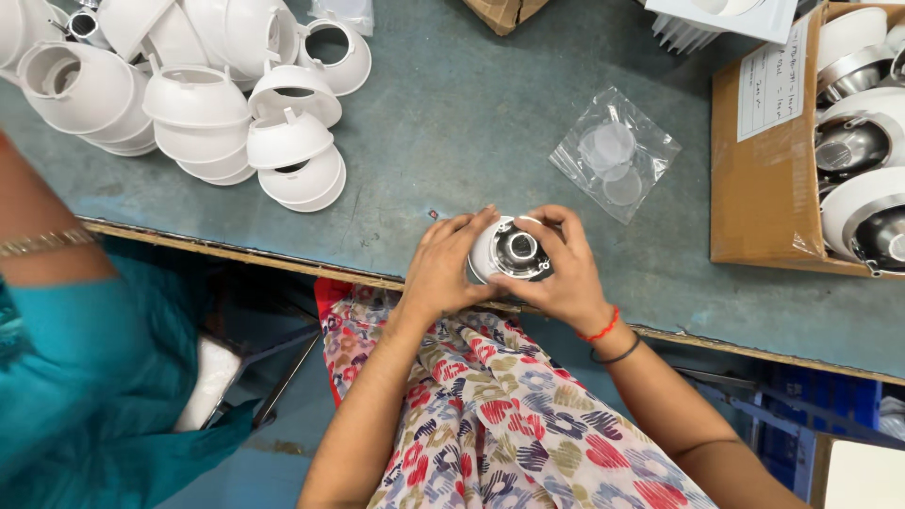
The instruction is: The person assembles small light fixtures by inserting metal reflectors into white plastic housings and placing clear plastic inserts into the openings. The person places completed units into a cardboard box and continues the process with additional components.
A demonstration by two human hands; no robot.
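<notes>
On the grey-green table [452, 123], your left hand [441, 269] and right hand [566, 273] both grip closed around the white lamp housing [510, 251]; keep thumbs level, pressure even.

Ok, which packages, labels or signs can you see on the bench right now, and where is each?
Clear plastic bag: flat on the bench beyond the hands, holds round translucent discs.
Cardboard box: brown, open, at the right edge, holds white and silver lamp housings.
Paper label: white rectangle with handwriting, on the box's flap.
Second cardboard box: brown corner at the top edge, mostly cut off.
</notes>
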